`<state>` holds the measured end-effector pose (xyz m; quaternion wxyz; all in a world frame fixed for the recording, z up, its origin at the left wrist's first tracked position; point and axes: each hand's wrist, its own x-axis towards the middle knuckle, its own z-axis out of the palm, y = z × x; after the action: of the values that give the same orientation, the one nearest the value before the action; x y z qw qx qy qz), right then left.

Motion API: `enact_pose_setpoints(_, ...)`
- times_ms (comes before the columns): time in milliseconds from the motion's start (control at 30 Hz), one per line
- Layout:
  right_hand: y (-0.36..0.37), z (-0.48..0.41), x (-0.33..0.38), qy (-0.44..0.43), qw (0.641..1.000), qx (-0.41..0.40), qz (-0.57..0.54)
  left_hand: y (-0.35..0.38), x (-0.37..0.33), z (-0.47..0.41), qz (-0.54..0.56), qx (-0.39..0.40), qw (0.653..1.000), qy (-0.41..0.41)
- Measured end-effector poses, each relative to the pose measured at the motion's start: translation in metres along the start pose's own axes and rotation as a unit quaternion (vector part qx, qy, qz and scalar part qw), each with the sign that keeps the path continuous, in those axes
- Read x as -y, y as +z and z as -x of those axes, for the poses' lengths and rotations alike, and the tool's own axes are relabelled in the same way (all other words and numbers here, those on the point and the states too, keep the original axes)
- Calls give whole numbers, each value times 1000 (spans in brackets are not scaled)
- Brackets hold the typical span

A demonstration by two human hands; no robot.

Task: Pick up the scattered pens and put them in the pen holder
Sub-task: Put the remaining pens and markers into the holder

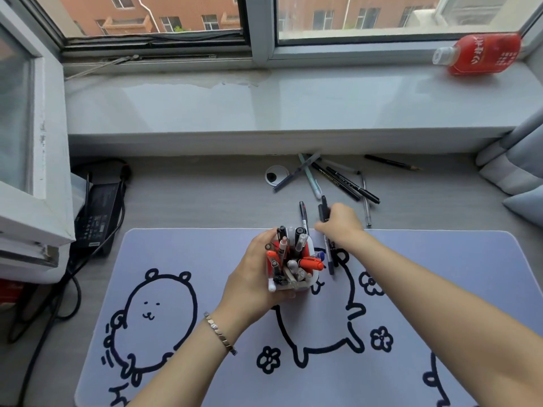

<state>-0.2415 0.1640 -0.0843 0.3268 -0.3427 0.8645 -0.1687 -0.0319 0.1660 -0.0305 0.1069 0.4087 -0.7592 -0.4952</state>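
Observation:
A white pen holder (312,282) packed with several pens and markers stands on the lilac desk mat (188,254). My left hand (252,277) wraps around its left side. Just right of the holder, my right hand (342,223) pinches a black pen (324,205), which runs under the hand and down to the mat. Another dark pen (303,214) lies just left of it, behind the holder. Several more pens (340,180) lie scattered on the grey desk beyond, and a black pencil (390,163) rests near the sill.
A round cable grommet (276,174) sits in the desk left of the scattered pens. A black power brick (98,215) with cables lies at far left. A red bottle (482,54) lies on the windowsill. Grey cushions (517,171) crowd the right edge.

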Motion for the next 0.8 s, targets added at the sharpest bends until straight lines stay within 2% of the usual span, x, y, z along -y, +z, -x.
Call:
enact_pose_setpoints(100, -31, 23, -6, -38, 988, -22, -149, 0, 0, 0, 3, -2, 1000, 3)
enact_pose_setpoints(200, -70, 64, -3, -88, 937, -68, -331, 1, 2, 0, 6, -3, 1000, -4)
enact_pose_setpoints(300, -90, 108, 4, -146, 885, -118, -427, 2, 3, -1, 11, 0, 1000, -2)
enact_pose_setpoints(367, -88, 131, 11, -184, 872, -140, -432, 2, 4, 0, 20, 0, 1000, -3)
enact_pose_setpoints(433, -80, 142, 17, -216, 875, -150, -408, 2, 4, 0, 26, 0, 1000, -7)
enact_pose_setpoints(533, -57, 140, 22, -232, 914, -139, -302, 2, 3, 0, -3, -9, 1000, 5)
enact_pose_setpoints(600, -39, 135, 26, -257, 926, -122, -250, 2, 3, 0, 5, -7, 1000, 3)
enact_pose_setpoints(700, -21, 127, 29, -303, 925, -108, -201, 2, 2, 0, 9, -6, 1000, -3)
enact_pose_setpoints(800, -19, 120, 29, -337, 915, -154, -161, 2, 2, -1, 8, -9, 1000, -2)
